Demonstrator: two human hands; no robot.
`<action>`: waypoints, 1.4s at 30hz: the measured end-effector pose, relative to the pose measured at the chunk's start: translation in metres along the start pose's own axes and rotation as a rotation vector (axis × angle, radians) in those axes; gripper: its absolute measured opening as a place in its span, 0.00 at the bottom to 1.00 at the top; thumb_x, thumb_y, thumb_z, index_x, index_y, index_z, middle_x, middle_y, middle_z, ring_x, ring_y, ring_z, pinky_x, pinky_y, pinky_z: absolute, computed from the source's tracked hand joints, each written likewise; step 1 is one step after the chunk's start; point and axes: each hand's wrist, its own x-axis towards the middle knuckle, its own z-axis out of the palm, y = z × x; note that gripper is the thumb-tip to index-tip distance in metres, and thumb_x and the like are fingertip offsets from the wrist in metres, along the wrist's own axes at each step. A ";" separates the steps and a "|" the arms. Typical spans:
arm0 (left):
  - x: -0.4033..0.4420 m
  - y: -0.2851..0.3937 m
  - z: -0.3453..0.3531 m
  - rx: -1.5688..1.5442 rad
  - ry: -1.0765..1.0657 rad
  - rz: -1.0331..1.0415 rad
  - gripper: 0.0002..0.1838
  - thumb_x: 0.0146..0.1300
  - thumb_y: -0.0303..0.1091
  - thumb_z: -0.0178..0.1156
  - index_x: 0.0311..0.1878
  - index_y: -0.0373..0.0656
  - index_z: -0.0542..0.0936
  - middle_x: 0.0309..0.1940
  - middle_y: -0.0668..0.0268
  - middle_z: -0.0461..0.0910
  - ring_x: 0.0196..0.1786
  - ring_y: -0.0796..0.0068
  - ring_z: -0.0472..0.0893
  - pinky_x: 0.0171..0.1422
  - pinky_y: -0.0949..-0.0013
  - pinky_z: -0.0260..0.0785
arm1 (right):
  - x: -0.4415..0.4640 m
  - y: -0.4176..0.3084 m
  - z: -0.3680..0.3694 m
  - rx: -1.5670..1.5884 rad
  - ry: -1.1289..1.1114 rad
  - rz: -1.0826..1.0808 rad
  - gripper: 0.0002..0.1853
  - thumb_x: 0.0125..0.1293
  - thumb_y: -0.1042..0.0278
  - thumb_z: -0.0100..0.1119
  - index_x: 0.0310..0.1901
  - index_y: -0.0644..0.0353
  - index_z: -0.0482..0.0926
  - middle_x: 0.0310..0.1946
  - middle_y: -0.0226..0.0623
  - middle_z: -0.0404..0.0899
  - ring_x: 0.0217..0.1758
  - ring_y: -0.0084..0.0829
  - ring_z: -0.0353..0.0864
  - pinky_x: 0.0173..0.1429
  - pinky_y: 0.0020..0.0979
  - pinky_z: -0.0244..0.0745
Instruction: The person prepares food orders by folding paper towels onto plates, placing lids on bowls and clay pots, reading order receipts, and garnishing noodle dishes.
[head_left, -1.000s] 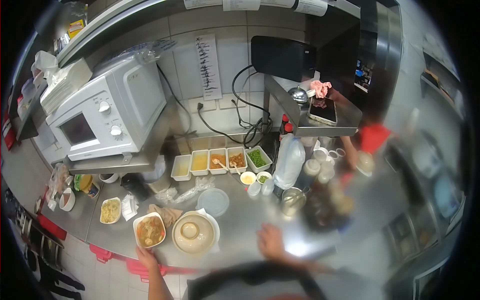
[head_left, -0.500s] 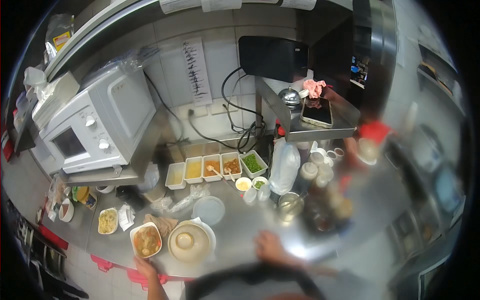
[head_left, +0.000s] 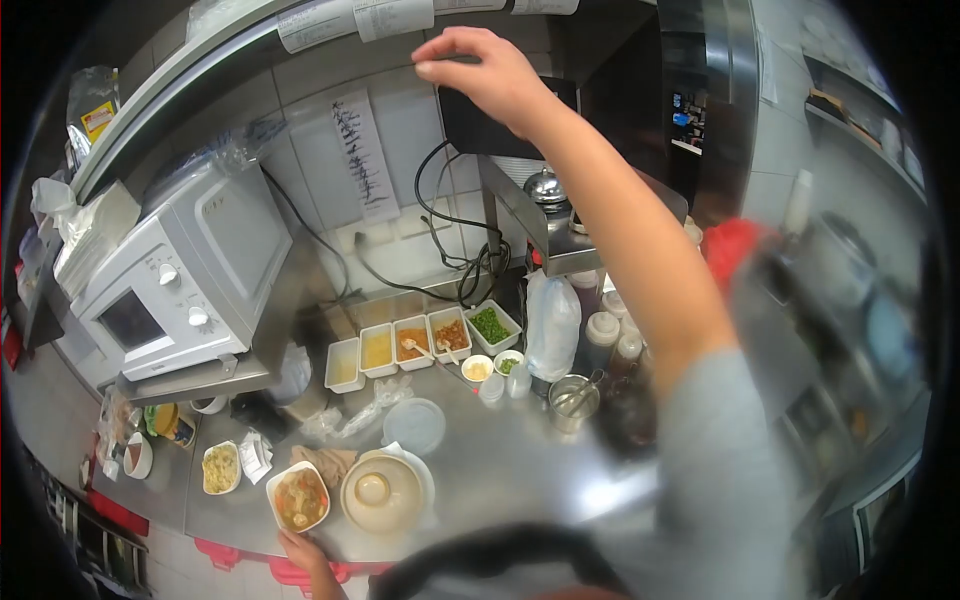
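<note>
My left hand (head_left: 305,553) is at the counter's front edge, its fingers gripping the near side of a squarish white bowl (head_left: 298,498) of chunky stew with orange pieces; the bowl partly hides the fingertips. My right hand (head_left: 488,75) is raised high in front of the wall, thumb and forefinger apart, with nothing between them. It is just below printed paper slips (head_left: 393,17) hanging from the shelf edge, not touching them. Right of the bowl stands a lidded beige clay pot (head_left: 382,497) on a white sheet. A brown cloth (head_left: 328,463) lies behind the bowl.
A white microwave (head_left: 180,290) sits on a raised shelf at left. Food tubs (head_left: 411,342) line the back of the steel counter (head_left: 490,470), beside a plastic-wrapped bundle (head_left: 552,325) and a metal cup (head_left: 573,403). A bowl of pale food (head_left: 221,467) stands at left.
My right hand has risen from low over the counter to the hanging slips, its arm now crossing the view. My left hand stays at the stew bowl. The camera view has shifted slightly.
</note>
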 end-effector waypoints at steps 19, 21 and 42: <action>-0.005 0.009 0.000 0.130 0.053 0.049 0.17 0.72 0.42 0.40 0.37 0.38 0.68 0.21 0.66 0.69 0.23 0.75 0.68 0.28 0.69 0.61 | 0.052 0.049 0.030 0.387 0.223 0.084 0.11 0.59 0.79 0.58 0.43 0.62 0.82 0.38 0.30 0.81 0.41 0.19 0.76 0.47 0.20 0.70; -0.003 0.000 0.003 0.165 0.082 0.068 0.17 0.72 0.43 0.40 0.38 0.38 0.69 0.21 0.65 0.70 0.23 0.73 0.69 0.29 0.67 0.62 | 0.051 0.048 0.030 0.390 0.229 0.082 0.11 0.59 0.79 0.58 0.43 0.62 0.82 0.38 0.30 0.81 0.40 0.18 0.76 0.45 0.20 0.69; 0.001 -0.002 0.002 0.194 0.091 0.055 0.18 0.72 0.44 0.40 0.45 0.37 0.71 0.20 0.65 0.70 0.22 0.72 0.70 0.28 0.67 0.63 | 0.049 0.027 0.035 0.263 0.225 0.054 0.19 0.49 0.76 0.70 0.45 0.61 0.78 0.38 0.31 0.77 0.39 0.20 0.73 0.46 0.21 0.70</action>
